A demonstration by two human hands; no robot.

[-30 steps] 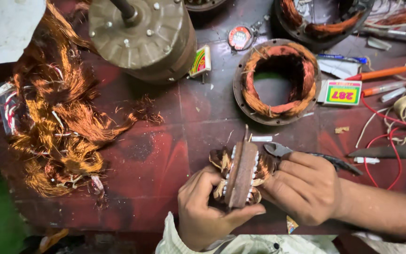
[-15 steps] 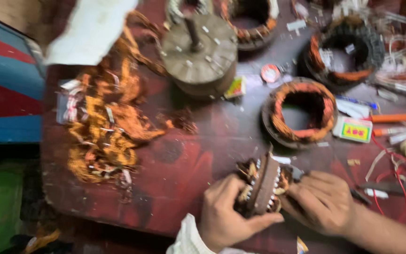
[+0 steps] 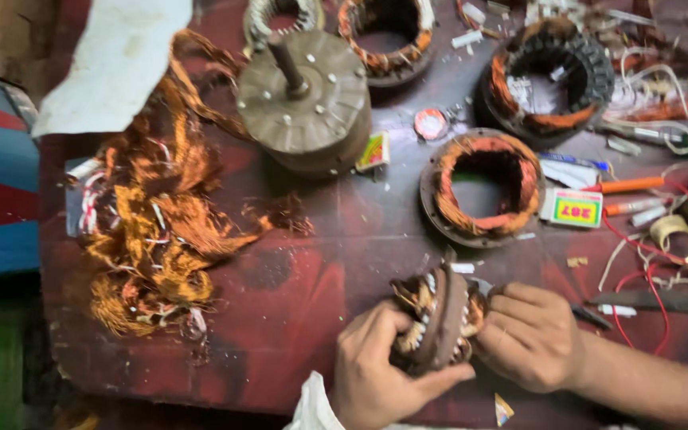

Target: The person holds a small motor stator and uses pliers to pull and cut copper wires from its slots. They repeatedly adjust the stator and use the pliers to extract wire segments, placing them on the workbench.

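Observation:
A small motor stator (image 3: 438, 320) with copper windings stands on edge near the front of the dark red table (image 3: 304, 271). My left hand (image 3: 380, 370) grips it from the left and below. My right hand (image 3: 531, 334) presses against its right side, fingers curled around a dark-handled tool (image 3: 591, 316) whose tip is hidden behind the stator. What the tool's tip touches cannot be seen.
A tangled heap of loose copper wire (image 3: 149, 223) lies at the left. A round motor housing with a shaft (image 3: 304, 99) sits at the back. Wound stators (image 3: 483, 187) (image 3: 547, 76) (image 3: 380, 36), small boxes (image 3: 573, 209), an orange pen (image 3: 627, 185) and red wires (image 3: 639, 255) crowd the right.
The view has swung and shifted, so the table sits further right and lower in frame. Both hands stay on the stator, which has turned slightly in my grip.

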